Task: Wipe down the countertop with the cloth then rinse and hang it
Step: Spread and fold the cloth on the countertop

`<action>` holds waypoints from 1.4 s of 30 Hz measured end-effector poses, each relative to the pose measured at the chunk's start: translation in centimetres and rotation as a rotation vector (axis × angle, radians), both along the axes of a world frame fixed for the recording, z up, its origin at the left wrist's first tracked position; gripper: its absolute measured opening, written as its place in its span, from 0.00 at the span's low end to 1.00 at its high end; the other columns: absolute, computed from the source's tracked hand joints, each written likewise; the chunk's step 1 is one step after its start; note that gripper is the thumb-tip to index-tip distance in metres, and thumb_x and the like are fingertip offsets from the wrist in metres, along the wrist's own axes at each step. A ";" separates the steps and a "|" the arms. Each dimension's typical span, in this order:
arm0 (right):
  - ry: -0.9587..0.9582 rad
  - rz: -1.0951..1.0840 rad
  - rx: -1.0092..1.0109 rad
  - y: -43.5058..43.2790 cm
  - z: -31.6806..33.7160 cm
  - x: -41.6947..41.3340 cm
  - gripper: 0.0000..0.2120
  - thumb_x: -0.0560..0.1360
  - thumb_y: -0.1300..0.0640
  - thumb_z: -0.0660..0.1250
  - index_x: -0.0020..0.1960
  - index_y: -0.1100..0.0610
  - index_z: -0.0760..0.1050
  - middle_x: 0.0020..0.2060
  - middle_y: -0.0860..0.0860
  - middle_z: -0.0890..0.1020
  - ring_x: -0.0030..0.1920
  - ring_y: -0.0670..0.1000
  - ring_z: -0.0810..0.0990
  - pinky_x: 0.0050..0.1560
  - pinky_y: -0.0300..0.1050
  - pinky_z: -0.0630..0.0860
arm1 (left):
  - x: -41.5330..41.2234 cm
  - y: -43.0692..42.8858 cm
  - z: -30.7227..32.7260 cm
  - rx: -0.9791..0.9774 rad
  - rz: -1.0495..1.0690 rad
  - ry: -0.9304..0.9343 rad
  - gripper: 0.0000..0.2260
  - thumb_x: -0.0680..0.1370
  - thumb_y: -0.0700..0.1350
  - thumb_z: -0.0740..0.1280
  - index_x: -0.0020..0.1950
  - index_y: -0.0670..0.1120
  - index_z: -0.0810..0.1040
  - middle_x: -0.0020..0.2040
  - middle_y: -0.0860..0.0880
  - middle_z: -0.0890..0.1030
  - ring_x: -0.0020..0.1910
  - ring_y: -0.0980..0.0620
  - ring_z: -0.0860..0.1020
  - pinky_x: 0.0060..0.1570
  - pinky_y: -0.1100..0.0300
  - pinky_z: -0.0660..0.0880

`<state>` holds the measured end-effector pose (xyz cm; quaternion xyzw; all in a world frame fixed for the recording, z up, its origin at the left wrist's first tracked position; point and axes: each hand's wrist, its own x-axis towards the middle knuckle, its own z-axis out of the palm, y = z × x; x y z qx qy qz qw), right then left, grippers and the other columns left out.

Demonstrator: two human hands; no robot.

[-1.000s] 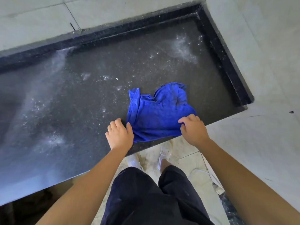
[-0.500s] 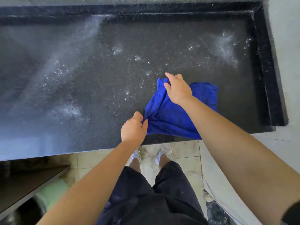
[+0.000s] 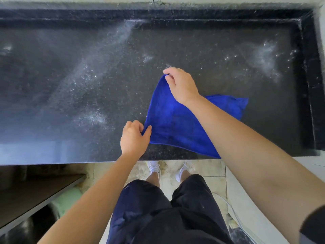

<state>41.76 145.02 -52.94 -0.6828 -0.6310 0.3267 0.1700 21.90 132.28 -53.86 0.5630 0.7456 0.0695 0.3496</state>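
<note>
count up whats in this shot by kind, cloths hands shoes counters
blue cloth: 1
hands: 2, left hand and right hand, each pinching a cloth corner
white shoes: 2, left shoe and right shoe
black countertop: 1
total: 6

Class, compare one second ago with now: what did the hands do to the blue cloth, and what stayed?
The right hand moved from the near right corner of the blue cloth to its far left corner and pinches it. The left hand stayed at the near left corner, now pinching it. The cloth remains on the countertop.
</note>
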 end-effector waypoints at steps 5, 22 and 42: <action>-0.026 0.063 -0.152 -3.6 -1.2 1.6 0.22 0.82 0.63 0.56 0.76 0.52 0.65 0.71 0.51 0.69 0.66 0.52 0.74 0.64 0.45 0.70 | -2.2 0.4 -0.8 -0.106 -0.029 0.215 0.17 0.77 0.51 0.71 0.60 0.45 0.71 0.60 0.43 0.71 0.60 0.42 0.70 0.48 0.50 0.71; -0.275 -0.273 -0.323 -11.0 -3.1 21.7 0.13 0.80 0.48 0.62 0.62 0.49 0.75 0.61 0.56 0.74 0.57 0.59 0.76 0.59 0.51 0.72 | 14.9 -7.7 -2.6 0.242 -0.735 -0.145 0.15 0.73 0.39 0.72 0.59 0.44 0.79 0.53 0.46 0.77 0.46 0.45 0.76 0.37 0.54 0.77; 0.132 -0.506 -0.316 -11.9 -3.5 27.6 0.18 0.77 0.55 0.69 0.66 0.55 0.77 0.48 0.49 0.82 0.55 0.49 0.80 0.63 0.41 0.73 | 24.6 -10.2 -3.1 0.291 -0.808 0.055 0.12 0.67 0.52 0.79 0.46 0.50 0.84 0.46 0.48 0.77 0.42 0.45 0.75 0.38 0.50 0.77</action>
